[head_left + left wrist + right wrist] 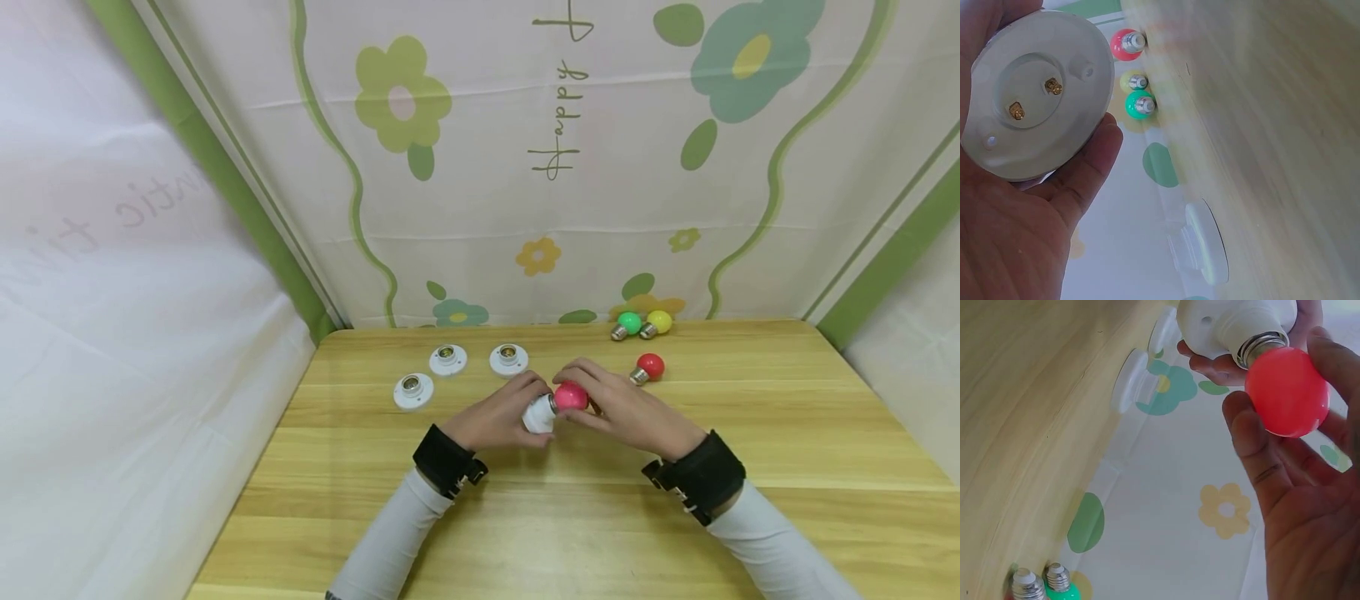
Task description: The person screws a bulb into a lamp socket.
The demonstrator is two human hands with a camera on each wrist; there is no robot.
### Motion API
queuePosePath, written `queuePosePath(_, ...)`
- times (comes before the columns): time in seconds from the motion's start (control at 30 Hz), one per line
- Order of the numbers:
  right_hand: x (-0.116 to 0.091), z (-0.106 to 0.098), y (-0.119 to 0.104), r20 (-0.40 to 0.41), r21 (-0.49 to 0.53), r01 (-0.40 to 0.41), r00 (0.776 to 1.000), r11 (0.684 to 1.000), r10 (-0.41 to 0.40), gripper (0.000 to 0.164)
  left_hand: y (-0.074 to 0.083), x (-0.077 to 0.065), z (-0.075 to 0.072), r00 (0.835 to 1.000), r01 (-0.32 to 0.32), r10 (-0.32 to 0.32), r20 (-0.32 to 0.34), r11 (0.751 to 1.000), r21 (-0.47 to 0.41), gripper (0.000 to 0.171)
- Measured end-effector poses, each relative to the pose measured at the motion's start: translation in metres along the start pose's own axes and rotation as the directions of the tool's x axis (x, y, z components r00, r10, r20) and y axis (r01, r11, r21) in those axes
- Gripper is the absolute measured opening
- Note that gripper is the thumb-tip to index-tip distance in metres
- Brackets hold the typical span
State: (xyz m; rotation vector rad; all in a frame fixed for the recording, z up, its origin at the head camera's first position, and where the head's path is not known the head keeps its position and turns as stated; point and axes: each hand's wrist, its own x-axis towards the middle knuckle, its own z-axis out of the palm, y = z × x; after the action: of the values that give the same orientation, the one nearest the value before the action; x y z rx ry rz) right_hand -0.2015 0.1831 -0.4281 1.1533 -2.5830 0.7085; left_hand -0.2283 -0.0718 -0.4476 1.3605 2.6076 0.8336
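Well inside table (570, 537) edges, right fingers (1261, 464) hold a red bulb (1286, 392).

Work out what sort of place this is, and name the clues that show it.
Probably a small fabric-walled workspace, though what lies beyond is out of view. Flower-printed cloth backs a wooden table, which holds white sockets and coloured bulbs.
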Motion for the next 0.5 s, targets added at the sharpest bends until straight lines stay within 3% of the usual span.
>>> queuePosePath(0.2, 0.0004, 0.001, 0.0014, -0.024, 0.05, 0.054, 0.998, 0.997, -0.053, 0.047, -0.001, -0.0003, 0.0003, 1.0, 0.004, -0.004, -0.003, 1.0, -0.015, 0.048)
queuePosePath(0.5, 0.0001, -0.0001, 0.001, -0.018, 0.076, 0.072, 0.997, 0.995, -0.071, 0.046, -0.0012, -0.0004, 0.0007, 1.0, 0.018, -0.019, -0.009, 0.999, -0.032, 0.048)
